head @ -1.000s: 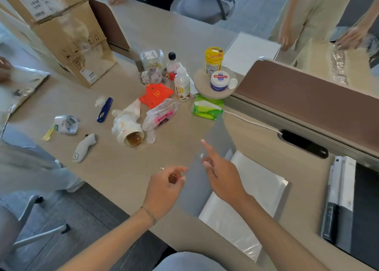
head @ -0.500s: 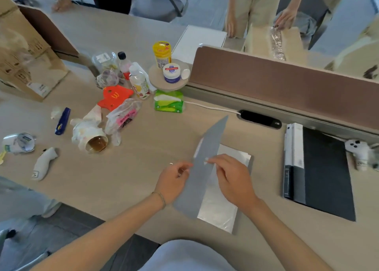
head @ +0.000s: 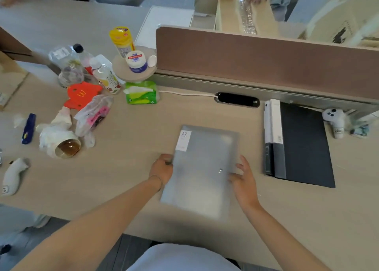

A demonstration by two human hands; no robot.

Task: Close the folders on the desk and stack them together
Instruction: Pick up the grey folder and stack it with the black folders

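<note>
fingers (head: 167, 157) of the left hand (head: 162, 169) curl over the left edge of the grey folder (head: 202, 168), gripping it. right hand (head: 245, 181) is spread open, fingertips against the folder's right edge, not wrapped round it. grey folder lies closed and flat on the desk (head: 133, 168) in front of the person, long axis running away from the body, slightly tilted, near end to the left. a white label (head: 183, 140) at its far left corner reads "20"; smaller print is illegible. well apart to the right lies the black folder (head: 303, 145), closed, white spine strip on its left, long axis also running away. further left, an orange carton (head: 82, 94) shows a yellow "m" and a green tissue pack (head: 141, 95) sits by the divider (head: 256, 61).
</note>
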